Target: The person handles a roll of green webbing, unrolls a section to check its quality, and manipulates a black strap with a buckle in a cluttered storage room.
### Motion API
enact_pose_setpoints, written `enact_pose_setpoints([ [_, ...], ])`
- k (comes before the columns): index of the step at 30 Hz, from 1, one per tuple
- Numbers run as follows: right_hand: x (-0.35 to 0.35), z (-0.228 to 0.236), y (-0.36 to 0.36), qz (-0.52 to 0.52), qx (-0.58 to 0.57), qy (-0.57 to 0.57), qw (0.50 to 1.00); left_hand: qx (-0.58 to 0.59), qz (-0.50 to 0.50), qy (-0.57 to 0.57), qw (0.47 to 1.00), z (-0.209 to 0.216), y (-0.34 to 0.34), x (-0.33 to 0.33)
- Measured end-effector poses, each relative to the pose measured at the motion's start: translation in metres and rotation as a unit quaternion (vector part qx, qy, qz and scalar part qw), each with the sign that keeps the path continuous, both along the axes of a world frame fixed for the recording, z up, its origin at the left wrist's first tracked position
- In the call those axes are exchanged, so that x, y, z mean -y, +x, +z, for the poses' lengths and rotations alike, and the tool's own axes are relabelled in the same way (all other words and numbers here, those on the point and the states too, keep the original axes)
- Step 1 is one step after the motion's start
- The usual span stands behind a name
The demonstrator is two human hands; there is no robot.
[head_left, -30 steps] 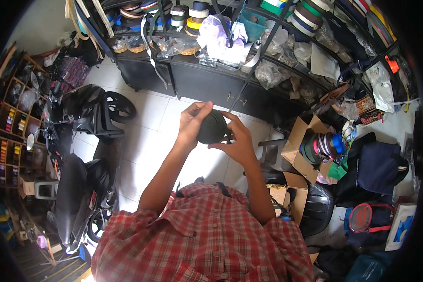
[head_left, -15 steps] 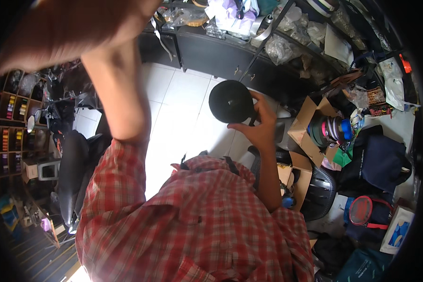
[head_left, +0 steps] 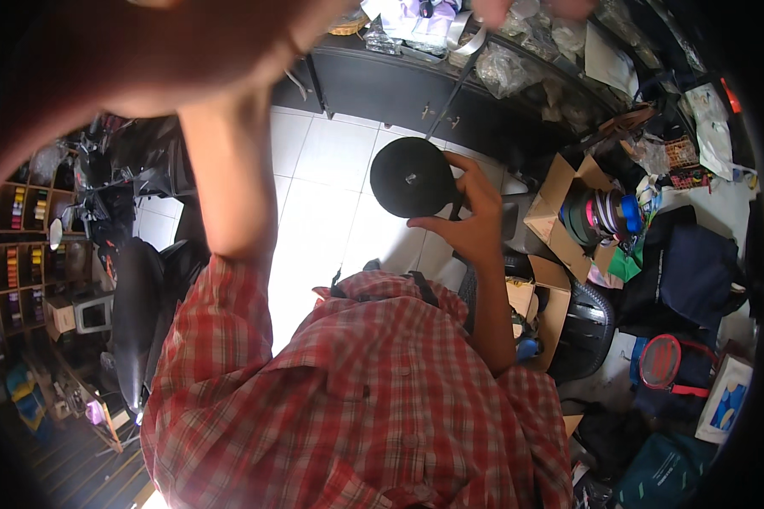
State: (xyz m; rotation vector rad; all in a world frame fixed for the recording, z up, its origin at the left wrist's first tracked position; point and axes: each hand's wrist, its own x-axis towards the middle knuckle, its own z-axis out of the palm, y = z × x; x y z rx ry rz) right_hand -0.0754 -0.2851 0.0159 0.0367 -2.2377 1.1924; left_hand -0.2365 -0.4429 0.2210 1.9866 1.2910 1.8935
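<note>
Pinching a dark webbing roll (head_left: 412,178) at its rim: right hand (head_left: 477,212), thumb and fingers, above white tiled floor (head_left: 318,165). Coil appears fully wound, not set down. Left hand (head_left: 178,55) raised near lens, blurred; grip can't be told. Open carton (head_left: 546,210) right.

A motorcycle (head_left: 140,314) with a black seat stands at the left, near a wooden rack (head_left: 27,287) of colourful spools (head_left: 11,266). Dark cabinets (head_left: 365,89) border the white tiled floor (head_left: 310,161), with a clear plastic bag (head_left: 498,69) on a shelf above. At the right, an open cardboard box (head_left: 545,204) holds rolls of strap (head_left: 579,219) near a dark blue bag (head_left: 696,267).
</note>
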Motion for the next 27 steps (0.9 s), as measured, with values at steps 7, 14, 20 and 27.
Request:
enact_pose_setpoints([
  [7,-0.006,0.001,0.002,-0.016,0.012,0.024,1.0,-0.009,-0.018,-0.404,0.915,-0.155,-0.016,-0.037],
  [14,-0.003,0.001,0.007,-0.033,0.09,-0.027,0.995,0.151,0.071,-0.362,0.917,-0.171,-0.002,-0.028],
  [20,-0.017,0.015,0.007,-0.039,0.042,0.078,0.995,0.161,0.124,-0.344,0.917,-0.171,0.002,-0.022],
  [27,0.0,0.005,0.004,-0.014,0.05,0.138,0.989,0.266,0.145,-0.29,0.908,-0.173,-0.003,-0.027],
])
